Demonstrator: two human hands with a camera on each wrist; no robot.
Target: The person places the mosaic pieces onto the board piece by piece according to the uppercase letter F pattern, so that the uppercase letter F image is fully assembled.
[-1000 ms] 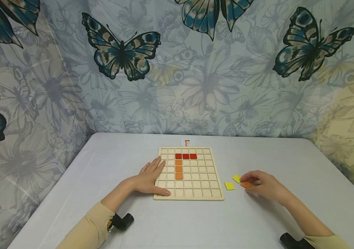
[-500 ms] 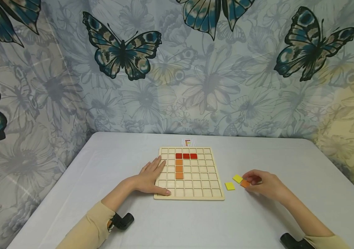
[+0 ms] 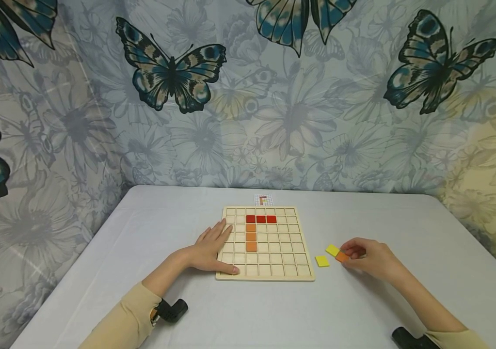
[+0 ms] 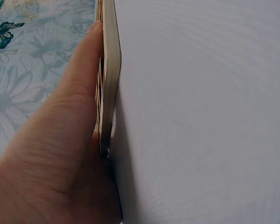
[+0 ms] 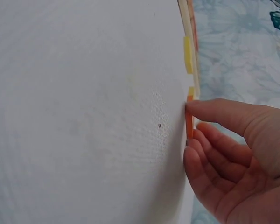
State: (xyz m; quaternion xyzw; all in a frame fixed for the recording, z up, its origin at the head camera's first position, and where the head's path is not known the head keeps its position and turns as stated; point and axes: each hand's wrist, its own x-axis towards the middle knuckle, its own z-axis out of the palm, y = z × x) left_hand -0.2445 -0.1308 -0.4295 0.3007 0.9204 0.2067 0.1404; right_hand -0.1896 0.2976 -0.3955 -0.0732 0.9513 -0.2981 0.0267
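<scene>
My left hand rests with spread fingers on the left edge of a wooden grid board; in the left wrist view the thumb lies along the board's rim. Set in its cells are a row of red tiles and, below its left end, a column of orange tiles. To the right of the board, my right hand pinches a loose orange tile at the tabletop. That tile touches or nearly touches a yellow tile. Another yellow tile lies nearer the board.
A small printed pattern card lies behind the board. All this is on a table with a white cloth. Behind it hangs a butterfly-patterned backdrop. A black wrist device sits at the left cuff.
The loose orange tile has slid slightly left, up to the yellow tile, and more of it shows beyond my right fingers. My left hand has stayed in place on the board.
</scene>
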